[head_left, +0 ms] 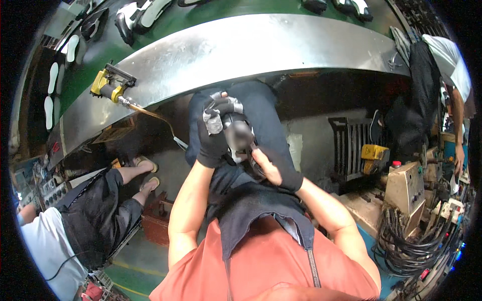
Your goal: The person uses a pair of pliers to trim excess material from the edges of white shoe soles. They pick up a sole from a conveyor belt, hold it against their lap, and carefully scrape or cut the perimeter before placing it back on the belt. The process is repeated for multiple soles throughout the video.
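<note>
A dark shoe with grey and white parts (pixel 238 134) is held over my lap, blurred in places. My left hand (pixel 217 120), in a black glove with grey tape round the fingers, wraps its far left side. On the near right side, my right hand (pixel 273 168), in a black glove with bare fingertips, is closed at the shoe's edge. Whether a small tool is also between those fingers I cannot make out. Beneath the shoe are my dark trousers and a dark apron (pixel 261 200).
A curved metal bench (pixel 241 45) runs ahead, bearing a yellow staple gun (pixel 111 85) with a hose. Shoes (pixel 150 15) and white insoles (pixel 48 113) lie on the green surface beyond. A seated person (pixel 90 215) is at left; another person (pixel 452 65) stands right, near a control box (pixel 404 188) and cables.
</note>
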`<move>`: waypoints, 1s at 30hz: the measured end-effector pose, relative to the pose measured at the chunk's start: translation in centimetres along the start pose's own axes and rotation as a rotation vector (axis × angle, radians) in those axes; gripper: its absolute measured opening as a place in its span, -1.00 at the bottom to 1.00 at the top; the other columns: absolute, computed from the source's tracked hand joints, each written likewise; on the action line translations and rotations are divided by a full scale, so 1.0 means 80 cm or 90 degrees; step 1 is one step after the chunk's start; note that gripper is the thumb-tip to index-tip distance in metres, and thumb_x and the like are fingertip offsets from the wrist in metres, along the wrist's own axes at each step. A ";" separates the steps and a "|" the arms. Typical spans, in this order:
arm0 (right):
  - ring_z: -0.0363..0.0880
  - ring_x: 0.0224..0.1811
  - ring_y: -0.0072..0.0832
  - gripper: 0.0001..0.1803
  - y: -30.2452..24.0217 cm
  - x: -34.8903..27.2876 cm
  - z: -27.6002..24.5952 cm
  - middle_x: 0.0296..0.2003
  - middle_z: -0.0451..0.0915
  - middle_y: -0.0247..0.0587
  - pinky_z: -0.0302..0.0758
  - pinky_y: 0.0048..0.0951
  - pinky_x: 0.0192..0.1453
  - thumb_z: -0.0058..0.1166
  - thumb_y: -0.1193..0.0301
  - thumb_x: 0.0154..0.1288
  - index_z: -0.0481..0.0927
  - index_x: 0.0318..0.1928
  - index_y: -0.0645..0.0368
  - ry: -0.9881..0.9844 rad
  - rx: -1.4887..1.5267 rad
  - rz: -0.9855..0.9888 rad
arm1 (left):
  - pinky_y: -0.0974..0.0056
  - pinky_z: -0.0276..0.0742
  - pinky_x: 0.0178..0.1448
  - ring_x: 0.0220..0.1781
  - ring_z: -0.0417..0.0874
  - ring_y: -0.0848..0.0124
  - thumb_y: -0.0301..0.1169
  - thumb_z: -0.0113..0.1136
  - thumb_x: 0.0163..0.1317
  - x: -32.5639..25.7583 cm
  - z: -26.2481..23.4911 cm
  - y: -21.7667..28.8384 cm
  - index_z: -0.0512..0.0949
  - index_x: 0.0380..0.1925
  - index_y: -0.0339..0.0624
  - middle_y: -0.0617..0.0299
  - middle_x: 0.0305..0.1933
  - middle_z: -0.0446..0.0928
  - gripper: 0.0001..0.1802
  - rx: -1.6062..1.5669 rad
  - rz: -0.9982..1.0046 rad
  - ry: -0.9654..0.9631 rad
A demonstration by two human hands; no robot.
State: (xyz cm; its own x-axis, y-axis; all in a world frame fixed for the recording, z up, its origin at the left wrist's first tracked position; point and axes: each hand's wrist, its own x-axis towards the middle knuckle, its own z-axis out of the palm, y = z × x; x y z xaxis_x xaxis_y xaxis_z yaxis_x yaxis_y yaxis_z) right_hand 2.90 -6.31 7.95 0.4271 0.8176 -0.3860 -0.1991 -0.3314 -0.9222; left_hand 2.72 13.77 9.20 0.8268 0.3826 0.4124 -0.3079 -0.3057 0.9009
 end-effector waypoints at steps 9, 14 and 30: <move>0.38 -0.50 -0.52 -0.51 -0.065 -0.017 -0.020 -0.55 0.43 -0.33 0.44 -0.42 -0.26 -0.43 0.18 0.52 0.53 -0.24 0.26 0.018 0.021 0.095 | 0.28 0.42 0.14 0.10 0.48 0.35 -0.45 -0.11 0.27 -0.008 0.009 0.001 0.58 -0.18 -0.24 0.19 -0.05 0.56 -0.73 -0.250 -0.190 -0.044; 0.47 -0.48 -0.20 -0.66 0.024 0.039 0.032 -0.51 0.48 0.05 0.40 -0.28 -0.32 -0.27 0.29 0.44 0.51 -0.27 0.29 0.410 -0.266 -0.271 | 0.21 0.32 0.23 0.05 0.52 0.34 -0.47 -0.05 0.14 0.007 0.025 -0.021 0.63 -0.29 -0.17 0.20 -0.22 0.62 -0.74 -0.133 -0.181 -0.022; 0.36 -0.60 -0.51 -0.51 -0.021 -0.015 0.011 -0.64 0.39 -0.38 0.32 -0.43 -0.47 -0.37 0.13 0.50 0.48 -0.42 0.18 0.166 0.055 0.046 | 0.22 0.33 0.20 0.03 0.53 0.32 -0.15 -0.21 0.38 -0.002 0.023 0.007 0.64 -0.33 -0.23 0.16 -0.21 0.62 -0.53 -0.167 -0.217 -0.008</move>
State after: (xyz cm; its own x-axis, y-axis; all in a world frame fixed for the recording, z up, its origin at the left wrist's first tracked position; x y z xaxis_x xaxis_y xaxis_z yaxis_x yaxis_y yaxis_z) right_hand 1.96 -6.32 9.97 0.6198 0.6407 -0.4532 -0.3071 -0.3335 -0.8913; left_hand 3.28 11.90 9.39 0.9073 0.4118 0.0850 -0.1242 0.0695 0.9898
